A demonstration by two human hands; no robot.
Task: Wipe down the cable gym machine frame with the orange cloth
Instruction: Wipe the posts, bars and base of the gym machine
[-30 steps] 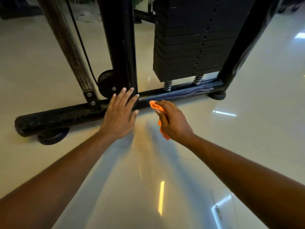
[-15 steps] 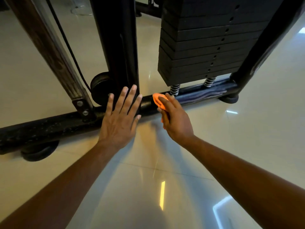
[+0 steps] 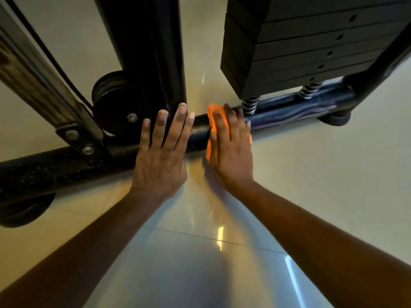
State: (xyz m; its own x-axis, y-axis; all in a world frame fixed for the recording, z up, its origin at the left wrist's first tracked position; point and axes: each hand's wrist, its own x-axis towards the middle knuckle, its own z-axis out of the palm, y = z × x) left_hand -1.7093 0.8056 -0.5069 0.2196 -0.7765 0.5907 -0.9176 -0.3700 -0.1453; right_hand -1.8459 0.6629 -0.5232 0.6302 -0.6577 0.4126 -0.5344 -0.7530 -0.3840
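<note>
The black base bar [image 3: 66, 163] of the cable machine runs low across the floor from left to right. My right hand [image 3: 231, 150] presses the orange cloth [image 3: 212, 117] flat onto the bar, just left of the springs under the weight stack; most of the cloth is hidden beneath the palm. My left hand [image 3: 161, 158] lies over the bar with straight, spread fingers, its fingertips at the foot of the black upright post [image 3: 151, 52].
The black weight stack [image 3: 300, 41] sits on two springs [image 3: 250, 105] above the bar at right. A pulley wheel [image 3: 109, 94] and a bolted diagonal brace [image 3: 33, 74] stand left. Rubber feet [image 3: 24, 210] rest on the glossy tiled floor [image 3: 322, 185].
Both hands moved forward onto the base bar. The right hand went from holding the bunched cloth near the bar to pressing it flat on it. The view has come closer.
</note>
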